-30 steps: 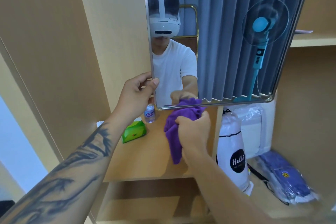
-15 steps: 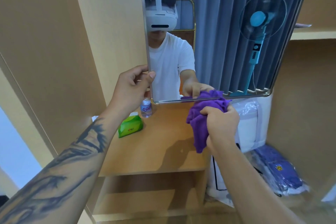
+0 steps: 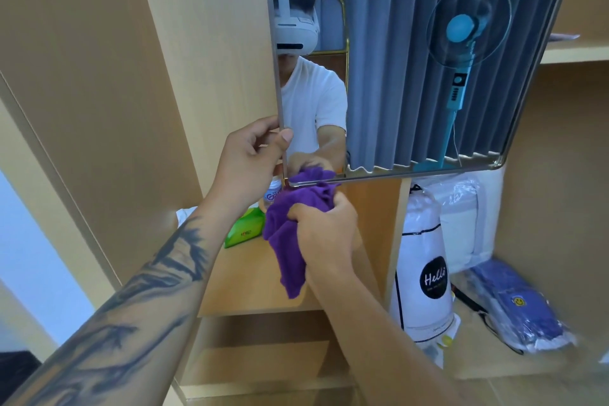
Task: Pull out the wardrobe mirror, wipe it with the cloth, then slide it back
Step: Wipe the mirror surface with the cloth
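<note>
The wardrobe mirror (image 3: 395, 69), in a thin metal frame, stands pulled out from the wardrobe and reflects a person, grey curtains and a blue fan. My left hand (image 3: 250, 161) grips its left edge near the lower left corner, thumb on the glass side. My right hand (image 3: 324, 234) is closed on a bunched purple cloth (image 3: 290, 224). The cloth's top presses against the mirror's bottom edge at the lower left corner, and its tail hangs down below my hand.
A wooden shelf (image 3: 250, 273) under the mirror holds a green tissue pack (image 3: 245, 229) and a small water bottle (image 3: 273, 193). To the right stand a white "Hello" bag (image 3: 425, 260), clear-wrapped bedding (image 3: 461, 217) and a blue packed item (image 3: 524, 306). Wardrobe panels flank both sides.
My right hand with the cloth slid left along the mirror's bottom edge, back to the lower left corner. My left hand kept its grip on the left edge.
</note>
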### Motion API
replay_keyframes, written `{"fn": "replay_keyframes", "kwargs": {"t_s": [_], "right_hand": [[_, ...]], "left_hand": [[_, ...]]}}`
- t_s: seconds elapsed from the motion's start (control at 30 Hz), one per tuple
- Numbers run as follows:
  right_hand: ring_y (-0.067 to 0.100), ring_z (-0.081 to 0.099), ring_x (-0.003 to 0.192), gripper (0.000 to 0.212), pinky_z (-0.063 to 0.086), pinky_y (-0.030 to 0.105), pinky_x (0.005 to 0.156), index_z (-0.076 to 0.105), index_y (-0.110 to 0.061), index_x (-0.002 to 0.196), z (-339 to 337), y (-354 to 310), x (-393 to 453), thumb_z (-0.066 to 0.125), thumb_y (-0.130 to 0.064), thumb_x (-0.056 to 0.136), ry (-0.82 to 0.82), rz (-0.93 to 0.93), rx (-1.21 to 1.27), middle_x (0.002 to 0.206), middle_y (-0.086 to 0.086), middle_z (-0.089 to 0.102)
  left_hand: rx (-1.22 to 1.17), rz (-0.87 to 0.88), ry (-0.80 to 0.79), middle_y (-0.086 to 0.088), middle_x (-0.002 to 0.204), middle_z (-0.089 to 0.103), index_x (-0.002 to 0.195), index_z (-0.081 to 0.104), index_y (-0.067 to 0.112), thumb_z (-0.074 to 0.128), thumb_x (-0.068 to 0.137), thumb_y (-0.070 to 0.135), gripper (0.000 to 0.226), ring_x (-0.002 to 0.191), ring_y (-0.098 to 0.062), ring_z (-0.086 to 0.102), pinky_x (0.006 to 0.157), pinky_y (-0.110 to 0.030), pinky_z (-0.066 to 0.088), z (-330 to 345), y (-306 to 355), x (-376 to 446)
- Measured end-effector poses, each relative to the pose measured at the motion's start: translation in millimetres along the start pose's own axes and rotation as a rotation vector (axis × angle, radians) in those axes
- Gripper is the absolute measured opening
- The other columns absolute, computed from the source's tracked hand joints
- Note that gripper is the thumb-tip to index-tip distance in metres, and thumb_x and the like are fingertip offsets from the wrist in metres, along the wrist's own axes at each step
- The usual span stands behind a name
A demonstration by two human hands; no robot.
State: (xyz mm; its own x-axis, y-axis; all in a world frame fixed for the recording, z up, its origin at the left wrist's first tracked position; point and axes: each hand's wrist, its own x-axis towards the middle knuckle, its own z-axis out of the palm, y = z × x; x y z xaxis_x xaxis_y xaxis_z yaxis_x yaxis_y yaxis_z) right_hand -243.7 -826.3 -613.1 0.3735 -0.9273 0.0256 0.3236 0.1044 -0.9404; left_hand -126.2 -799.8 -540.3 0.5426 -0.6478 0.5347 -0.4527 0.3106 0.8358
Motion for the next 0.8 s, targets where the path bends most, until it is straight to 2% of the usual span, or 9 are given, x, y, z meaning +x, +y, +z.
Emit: {"fn": "replay_keyframes", "kwargs": {"t_s": [0.07, 0.17, 0.2, 0.27, 0.37, 0.5, 0.6, 0.7, 0.8], "right_hand": [[0.001, 0.071, 0.063, 0.041, 0.051, 0.014, 0.05, 0.063, -0.027, 0.104, -12.2, -3.0, 2.9, 0.078, 0.001, 0.079, 0.009, -0.015, 0.005, 0.077, -0.016, 0.073], [0.006, 0.072, 0.06, 0.037, 0.053, 0.018, 0.052, 0.066, -0.022, 0.102, -41.7, -16.3, 14.2, 0.076, 0.005, 0.079, 0.166, -0.072, 0.032, 0.074, -0.009, 0.074], [0.008, 0.071, 0.058, 0.035, 0.054, 0.02, 0.052, 0.066, -0.02, 0.098, -53.7, -22.5, 19.0, 0.074, 0.007, 0.078, 0.232, -0.104, 0.042, 0.07, -0.01, 0.074], [0.013, 0.068, 0.061, 0.03, 0.054, 0.028, 0.055, 0.068, -0.019, 0.089, -77.3, -34.5, 26.7, 0.074, 0.005, 0.073, 0.325, -0.146, 0.034, 0.065, -0.01, 0.071], [0.024, 0.06, 0.061, 0.023, 0.053, 0.038, 0.057, 0.07, -0.019, 0.08, -105.0, -46.2, 30.5, 0.072, -0.002, 0.065, 0.33, -0.118, 0.018, 0.069, 0.003, 0.068], [0.032, 0.053, 0.07, 0.024, 0.046, 0.045, 0.064, 0.067, -0.009, 0.087, -131.0, -57.5, 33.0, 0.065, 0.009, 0.072, 0.31, -0.049, 0.134, 0.082, 0.019, 0.06], [0.032, 0.051, 0.075, 0.025, 0.043, 0.046, 0.068, 0.066, -0.009, 0.091, -156.7, -71.4, 38.2, 0.063, 0.01, 0.075, 0.44, -0.091, 0.177, 0.085, 0.018, 0.058], [0.032, 0.05, 0.064, 0.027, 0.045, 0.042, 0.053, 0.064, -0.005, 0.101, -176.0, -82.9, 43.4, 0.059, 0.008, 0.077, 0.524, -0.144, 0.2, 0.081, 0.017, 0.059], [0.025, 0.055, 0.051, 0.025, 0.049, 0.036, 0.053, 0.064, -0.01, 0.09, -161.1, -78.4, 43.0, 0.057, 0.012, 0.079, 0.49, -0.193, 0.199, 0.067, 0.006, 0.063]], "left_hand": [[0.002, 0.011, -0.031, 0.014, 0.067, 0.058, 0.103, 0.071, 0.033, 0.064, 0.105, 0.014, 0.02, 0.068, -0.004, 0.057, 0.072, -0.032, 0.062, -1.7, 0.3, 0.1], [0.004, 0.015, -0.075, 0.018, 0.066, 0.064, 0.11, 0.071, 0.024, 0.061, 0.107, 0.012, 0.016, 0.071, 0.003, 0.066, 0.067, -0.022, 0.061, -4.7, 2.2, 0.1], [0.016, 0.021, -0.075, 0.017, 0.067, 0.063, 0.111, 0.071, 0.023, 0.06, 0.107, 0.012, 0.016, 0.072, 0.001, 0.066, 0.067, -0.025, 0.063, -4.7, 2.5, -0.1], [0.033, 0.026, -0.067, 0.006, 0.072, 0.059, 0.114, 0.071, 0.022, 0.059, 0.108, 0.014, 0.015, 0.074, -0.011, 0.061, 0.073, -0.046, 0.066, -2.1, 1.5, 0.1], [0.04, 0.02, -0.049, -0.009, 0.085, 0.06, 0.119, 0.07, 0.017, 0.057, 0.109, 0.015, 0.017, 0.078, -0.025, 0.057, 0.085, -0.068, 0.058, 1.8, -2.2, 3.3], [0.061, 0.043, -0.036, -0.005, 0.095, 0.071, 0.113, 0.071, 0.03, 0.057, 0.11, 0.016, 0.021, 0.086, -0.02, 0.064, 0.09, -0.065, 0.059, 2.4, -8.2, 10.5], [0.068, 0.057, -0.033, -0.005, 0.104, 0.078, 0.11, 0.073, 0.031, 0.057, 0.109, 0.019, 0.02, 0.094, -0.017, 0.071, 0.091, -0.059, 0.062, 2.5, -12.6, 12.9], [0.061, 0.065, -0.056, -0.013, 0.111, 0.078, 0.103, 0.074, 0.032, 0.056, 0.105, 0.028, 0.018, 0.104, -0.03, 0.072, 0.094, -0.061, 0.06, 3.2, -14.6, 13.5], [0.063, 0.072, -0.054, -0.018, 0.111, 0.076, 0.104, 0.073, 0.029, 0.055, 0.108, 0.025, 0.019, 0.103, -0.031, 0.072, 0.093, -0.059, 0.061, 4.0, -17.4, 14.7]]}}
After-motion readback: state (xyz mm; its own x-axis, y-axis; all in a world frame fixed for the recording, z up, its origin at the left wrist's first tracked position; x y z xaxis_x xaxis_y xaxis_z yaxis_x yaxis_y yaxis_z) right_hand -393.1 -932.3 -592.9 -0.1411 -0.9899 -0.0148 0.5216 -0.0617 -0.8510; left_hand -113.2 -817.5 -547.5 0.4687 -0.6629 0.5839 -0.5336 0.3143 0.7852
